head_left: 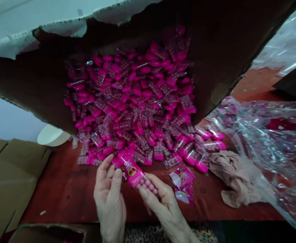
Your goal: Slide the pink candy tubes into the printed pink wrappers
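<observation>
Between my hands, above the table's front part, is a small clear pack of pink balls with a printed pink label (132, 171). My right hand (163, 202) pinches its lower end, where the balls show. The fingers of my left hand (111, 195) curl round its upper left end, thumb against the label. Behind them a heap of clear packs with pink caps (138, 98) spills out of a large cardboard box (214, 50) lying on its side. Several loose printed labels (183, 180) lie on the table right of my right hand.
A crumpled beige cloth (232, 175) and a large clear plastic bag (277, 148) lie on the red table (69, 189) at the right. At the left are a cardboard piece (13, 182) and a white bowl (52, 135). Another open box (46, 233) stands at the bottom left.
</observation>
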A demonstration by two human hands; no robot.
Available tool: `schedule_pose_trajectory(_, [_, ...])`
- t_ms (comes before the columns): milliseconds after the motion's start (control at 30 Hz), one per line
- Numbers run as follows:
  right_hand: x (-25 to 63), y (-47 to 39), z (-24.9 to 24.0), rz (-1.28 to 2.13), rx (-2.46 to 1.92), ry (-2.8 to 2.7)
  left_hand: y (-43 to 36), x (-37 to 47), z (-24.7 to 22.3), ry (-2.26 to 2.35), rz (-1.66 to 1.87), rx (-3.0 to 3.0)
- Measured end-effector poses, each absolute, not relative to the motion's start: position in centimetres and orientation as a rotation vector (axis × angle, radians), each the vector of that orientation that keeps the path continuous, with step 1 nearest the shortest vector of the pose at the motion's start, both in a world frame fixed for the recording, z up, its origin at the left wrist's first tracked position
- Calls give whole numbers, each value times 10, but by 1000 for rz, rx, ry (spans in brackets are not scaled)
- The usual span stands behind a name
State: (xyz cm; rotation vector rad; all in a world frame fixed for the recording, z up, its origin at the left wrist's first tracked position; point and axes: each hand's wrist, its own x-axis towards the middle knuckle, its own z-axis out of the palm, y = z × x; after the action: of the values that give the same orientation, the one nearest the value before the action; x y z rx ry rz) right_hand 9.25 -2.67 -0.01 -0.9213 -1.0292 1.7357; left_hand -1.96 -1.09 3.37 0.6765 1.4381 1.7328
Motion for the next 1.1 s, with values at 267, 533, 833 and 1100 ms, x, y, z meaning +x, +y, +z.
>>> schedule_pose_trajectory(267, [97,-22,-6,1758,-919,-961,7,-43,31,1332,1411,614])
schedule_pose_trajectory(533, [99,-27,-7,1809,-980,-970,8,-36,19,1395,1606,631])
schedule_pose_trajectory(833, [93,-30,-13,1739,-992,-958,5,-33,17,1351,1691,540])
schedule_pose_trajectory(1100, [89,-31,-17,1780,-988,-849,6,-35,16,1381,1701,567])
